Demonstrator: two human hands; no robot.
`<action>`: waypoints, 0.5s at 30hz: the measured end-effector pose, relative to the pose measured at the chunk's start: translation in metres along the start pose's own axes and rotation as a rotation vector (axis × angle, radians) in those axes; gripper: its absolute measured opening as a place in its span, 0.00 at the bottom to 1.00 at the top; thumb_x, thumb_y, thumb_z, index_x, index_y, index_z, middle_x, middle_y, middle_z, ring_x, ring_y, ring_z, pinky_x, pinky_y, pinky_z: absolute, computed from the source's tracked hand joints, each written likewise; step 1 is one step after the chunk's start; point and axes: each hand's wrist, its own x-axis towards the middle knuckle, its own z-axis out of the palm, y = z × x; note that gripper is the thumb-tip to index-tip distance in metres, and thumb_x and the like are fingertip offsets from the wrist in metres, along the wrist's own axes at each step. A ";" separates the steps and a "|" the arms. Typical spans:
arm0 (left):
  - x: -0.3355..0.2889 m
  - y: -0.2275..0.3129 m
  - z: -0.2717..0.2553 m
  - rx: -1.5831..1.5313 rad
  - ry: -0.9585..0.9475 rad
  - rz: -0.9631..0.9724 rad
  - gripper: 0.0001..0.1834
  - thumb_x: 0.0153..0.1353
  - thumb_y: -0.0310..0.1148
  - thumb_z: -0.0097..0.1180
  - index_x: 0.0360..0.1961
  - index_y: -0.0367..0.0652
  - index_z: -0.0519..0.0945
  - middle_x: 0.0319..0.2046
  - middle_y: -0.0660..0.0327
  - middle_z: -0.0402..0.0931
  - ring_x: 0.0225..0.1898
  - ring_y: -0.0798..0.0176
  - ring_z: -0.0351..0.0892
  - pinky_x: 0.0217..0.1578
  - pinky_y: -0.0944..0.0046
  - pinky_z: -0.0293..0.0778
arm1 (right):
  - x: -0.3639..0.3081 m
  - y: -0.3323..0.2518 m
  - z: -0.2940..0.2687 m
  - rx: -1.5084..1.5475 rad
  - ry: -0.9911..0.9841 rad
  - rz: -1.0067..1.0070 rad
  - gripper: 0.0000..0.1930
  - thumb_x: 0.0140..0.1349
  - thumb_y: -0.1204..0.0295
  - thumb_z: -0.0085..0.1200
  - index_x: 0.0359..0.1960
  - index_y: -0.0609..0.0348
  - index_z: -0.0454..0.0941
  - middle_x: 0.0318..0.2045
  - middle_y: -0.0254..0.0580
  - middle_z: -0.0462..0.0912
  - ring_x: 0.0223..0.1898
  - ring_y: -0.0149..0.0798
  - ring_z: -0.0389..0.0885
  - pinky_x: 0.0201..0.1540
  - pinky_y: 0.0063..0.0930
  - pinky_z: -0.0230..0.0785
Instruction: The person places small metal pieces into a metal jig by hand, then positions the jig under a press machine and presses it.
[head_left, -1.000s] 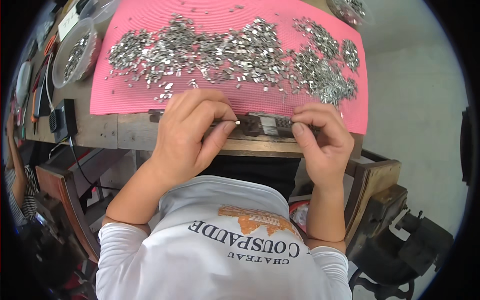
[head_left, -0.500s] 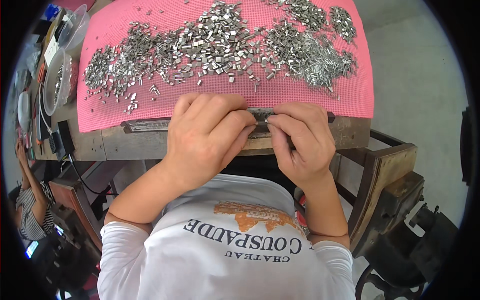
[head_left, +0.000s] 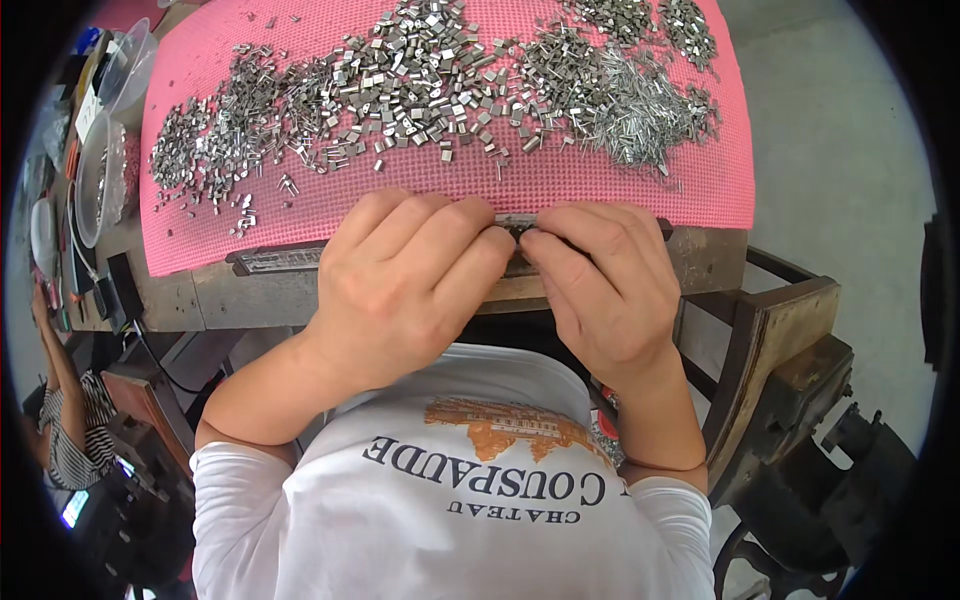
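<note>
Bar: long, dark and narrow (head_left: 285, 258), lying along the bench's (head_left: 235, 300) front, by the mat's (head_left: 320, 190) near edge.
Long axis: left to right across me, the left end a little closer to my body than the right.
Bar from my fingertips (head_left: 500, 240): right at them, running out both ways, with more of it showing past my left hand (head_left: 410, 270) than past my right hand (head_left: 610, 275).
Nearer hand: neither; both are at the bar, fingertips just beside each other with a narrow gap between.
Left fingers: curled and drawn in close; I can't tell whether a small part is pinched there.
Right fingers: bent in to meet the left, nearly closed; their grip is hidden, so I can't tell what they have.
Bar's middle: mostly covered by my hands.
Metal parts (head_left: 430, 75): spread on the mat, beyond the bar from me.
</note>
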 end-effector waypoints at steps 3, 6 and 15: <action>-0.004 -0.003 0.004 -0.046 0.088 -0.017 0.15 0.47 0.27 0.73 0.39 0.43 0.86 0.40 0.60 0.83 0.36 0.57 0.83 0.36 0.58 0.75 | -0.001 0.001 0.000 0.033 0.001 0.028 0.14 0.49 0.80 0.70 0.40 0.63 0.86 0.41 0.45 0.85 0.40 0.48 0.85 0.43 0.40 0.76; -0.005 -0.001 0.005 -0.081 0.123 -0.052 0.15 0.46 0.27 0.75 0.38 0.43 0.87 0.39 0.59 0.84 0.36 0.57 0.83 0.35 0.59 0.75 | -0.004 0.003 0.003 0.026 0.041 0.026 0.13 0.51 0.80 0.70 0.40 0.61 0.87 0.41 0.44 0.86 0.41 0.48 0.86 0.45 0.41 0.76; -0.009 -0.003 0.006 -0.119 0.147 -0.092 0.15 0.46 0.26 0.76 0.38 0.43 0.89 0.39 0.60 0.86 0.37 0.57 0.84 0.36 0.61 0.75 | -0.005 0.006 -0.001 0.060 0.052 0.080 0.11 0.51 0.79 0.71 0.38 0.59 0.87 0.41 0.41 0.89 0.42 0.42 0.88 0.51 0.43 0.77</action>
